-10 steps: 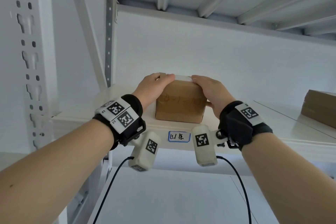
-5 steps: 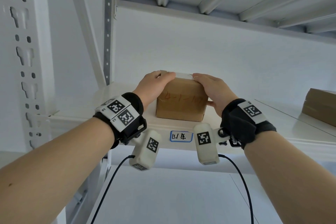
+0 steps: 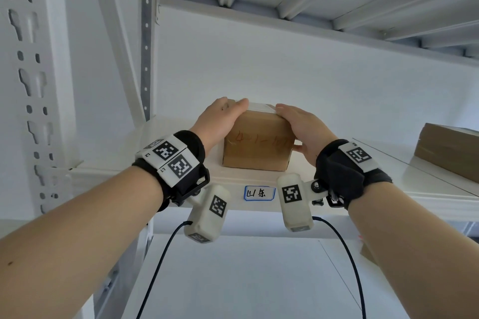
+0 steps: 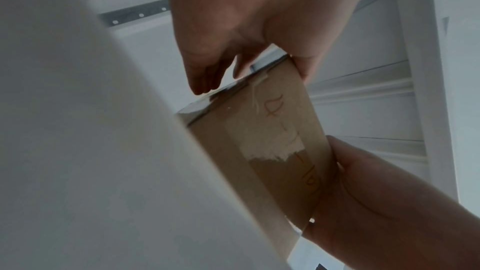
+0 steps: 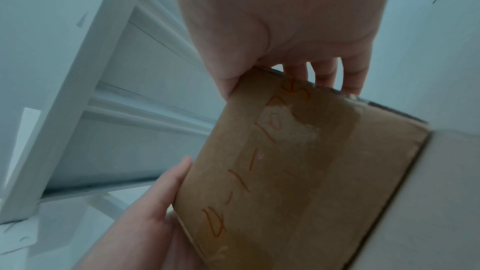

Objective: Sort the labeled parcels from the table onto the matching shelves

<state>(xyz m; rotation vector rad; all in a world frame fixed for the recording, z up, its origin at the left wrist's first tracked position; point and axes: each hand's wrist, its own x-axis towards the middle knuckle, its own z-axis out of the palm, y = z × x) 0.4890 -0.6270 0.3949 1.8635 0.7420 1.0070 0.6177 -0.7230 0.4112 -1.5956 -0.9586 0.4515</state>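
A small brown cardboard box (image 3: 256, 146) sits on a white metal shelf (image 3: 427, 190), close to the front edge and right above a blue-bordered paper label (image 3: 259, 193) stuck to the shelf lip at 6 o'clock from it. The box is roughly cube-shaped, its top seam sealed with clear tape, and its near face carries orange handwritten characters beside a pale patch where the paper skin is torn off. The left hand (image 3: 220, 122) holds the box at its 9 o'clock side, fingers curled over the top edge, thumb on the near face in the wrist view. The right hand (image 3: 302, 125) holds the 3 o'clock side the same way, fingers wrapped over the top corner. Both grips are closed on the box. Another brown carton (image 3: 448, 151) lies on the same shelf, well apart at 3 o'clock.
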